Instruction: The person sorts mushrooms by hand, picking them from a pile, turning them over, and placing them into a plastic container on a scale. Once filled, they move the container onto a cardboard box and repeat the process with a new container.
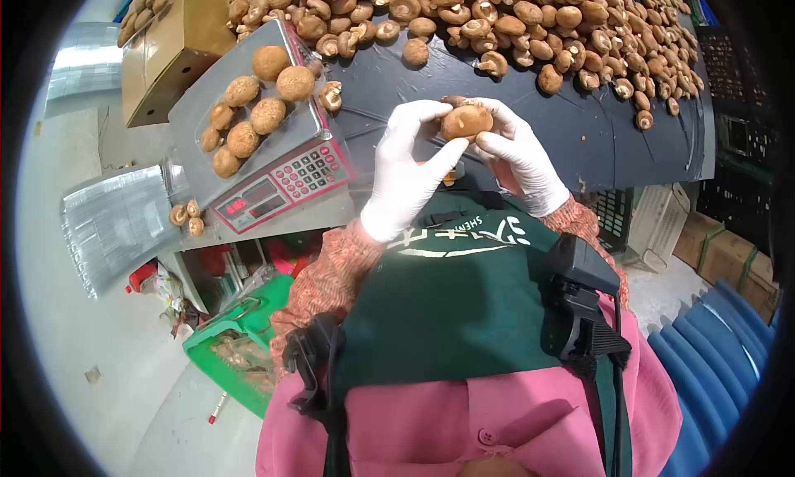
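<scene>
Both hands wear white gloves and meet in front of the green apron, over the dark table's near edge. Between their fingertips is a brown mushroom [466, 122], its rounded cap facing me. My left hand [408, 162] grips it from the left, thumb at its lower edge. On the other side, my right hand [520, 152] has fingers and thumb closed on the mushroom's right part. Left of the hands stands a scale [286, 183] with a red-edged keypad panel. Several mushrooms [267, 115] lie on its clear-covered plate. One more mushroom [330, 96] lies beside the plate.
A large heap of mushrooms [530, 17] covers the back of the dark table [389, 84]. A cardboard box [174, 50] stands at the back left. Stacked plastic trays [120, 220] and small mushrooms lie left of the scale. A green crate [203, 344] sits below.
</scene>
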Motion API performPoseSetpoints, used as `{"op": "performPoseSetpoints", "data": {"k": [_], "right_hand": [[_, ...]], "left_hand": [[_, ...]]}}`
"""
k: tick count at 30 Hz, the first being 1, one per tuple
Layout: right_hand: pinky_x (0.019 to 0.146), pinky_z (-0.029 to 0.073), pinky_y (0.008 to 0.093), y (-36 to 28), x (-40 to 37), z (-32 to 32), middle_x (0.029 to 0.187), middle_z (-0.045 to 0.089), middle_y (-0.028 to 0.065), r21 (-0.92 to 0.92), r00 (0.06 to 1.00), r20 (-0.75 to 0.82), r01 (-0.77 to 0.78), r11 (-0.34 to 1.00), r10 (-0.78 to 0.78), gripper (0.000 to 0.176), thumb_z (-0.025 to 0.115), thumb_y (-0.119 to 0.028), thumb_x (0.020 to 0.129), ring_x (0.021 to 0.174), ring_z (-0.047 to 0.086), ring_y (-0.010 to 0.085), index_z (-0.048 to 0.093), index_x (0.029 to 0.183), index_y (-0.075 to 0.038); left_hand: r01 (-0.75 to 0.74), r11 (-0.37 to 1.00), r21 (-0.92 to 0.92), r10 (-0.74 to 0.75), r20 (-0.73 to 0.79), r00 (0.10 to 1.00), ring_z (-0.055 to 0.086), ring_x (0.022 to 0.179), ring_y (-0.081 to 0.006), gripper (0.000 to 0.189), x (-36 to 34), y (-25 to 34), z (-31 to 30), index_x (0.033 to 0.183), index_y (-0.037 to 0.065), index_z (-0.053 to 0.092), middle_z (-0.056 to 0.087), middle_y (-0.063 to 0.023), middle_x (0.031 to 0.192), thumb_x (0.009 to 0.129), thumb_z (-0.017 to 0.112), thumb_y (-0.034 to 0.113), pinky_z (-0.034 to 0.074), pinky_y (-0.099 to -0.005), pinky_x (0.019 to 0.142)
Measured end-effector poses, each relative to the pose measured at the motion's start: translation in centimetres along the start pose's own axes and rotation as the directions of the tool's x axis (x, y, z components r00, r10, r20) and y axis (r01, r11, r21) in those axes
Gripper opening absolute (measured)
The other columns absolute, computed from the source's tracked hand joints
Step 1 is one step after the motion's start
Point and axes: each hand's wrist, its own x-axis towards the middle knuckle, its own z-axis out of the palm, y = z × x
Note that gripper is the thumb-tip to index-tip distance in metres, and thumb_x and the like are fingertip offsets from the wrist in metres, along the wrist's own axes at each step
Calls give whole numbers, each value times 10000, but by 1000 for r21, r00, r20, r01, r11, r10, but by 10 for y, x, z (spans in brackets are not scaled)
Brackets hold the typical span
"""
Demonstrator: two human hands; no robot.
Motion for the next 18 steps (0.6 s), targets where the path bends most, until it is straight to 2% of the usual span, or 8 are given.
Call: {"op": "performPoseSetpoints", "data": {"k": [1,2,7,10,11,13,17,18], "right_hand": [[1083,442,360,0,0,1,1325,591,126,-30,1000,1,-5,1000,5,509,715,-130,892,1240,558,194,530,1346,7],[1080,443,356,0,-1,2,1330,589,123,-65,1000,0,-17,998,17,515,714,-127,891,1236,559,189,529,1353,3],[1067,444,335,-2,-1,-1,1339,594,102,-318,998,-16,-68,946,67,539,722,-122,868,1210,566,165,538,1365,-22],[1036,463,340,-1,-10,6,1292,617,101,-522,994,-76,30,852,-82,566,745,-131,826,1180,591,193,556,1351,-32],[1010,482,363,-6,-13,6,1236,630,120,-776,971,45,183,604,-236,552,766,-159,798,1148,621,248,580,1305,-43],[989,497,383,-10,-20,-1,1191,627,139,-891,949,205,282,357,-238,516,764,-166,786,1114,630,306,593,1259,-51],[929,523,380,-32,-60,-31,1135,622,129,-977,980,65,100,187,-188,486,761,-115,760,1054,639,307,604,1217,-71],[913,524,388,-35,-74,-50,1086,626,121,-995,978,-3,18,98,-209,429,729,-210,789,1043,631,323,615,1186,-92]], "left_hand": [[-20,1000,-8,20,-2,1000,625,1010,-186,393,1,1,-1,1162,28,620,602,-89,1128,805,782,34,514,-305,891],[113,992,-47,-112,28,993,621,1070,-145,382,-2,6,-3,1210,21,606,638,-56,1094,860,755,61,484,-307,968],[494,759,-425,-438,229,869,619,932,-125,275,-3,-2,-15,1138,15,608,640,-46,1035,916,707,143,501,-296,873],[621,595,-510,-524,340,781,611,849,-103,293,-6,-7,-14,1118,-5,609,652,-61,995,936,681,213,494,-258,774],[651,547,-527,-539,374,755,608,826,-94,313,-6,-7,-9,1113,-15,610,658,-70,979,940,674,238,489,-241,740],[682,529,-505,-490,475,731,619,927,-123,293,-10,-12,-2,1155,-32,591,652,-99,1057,980,626,199,501,-258,823],[720,551,-423,-472,554,686,634,1046,-177,394,-12,-12,11,1282,-41,552,643,-135,1174,994,622,219,510,-310,926],[714,566,-413,-472,547,691,641,1055,-199,415,-10,-14,10,1298,-45,538,639,-148,1189,996,624,227,512,-332,938]]}}
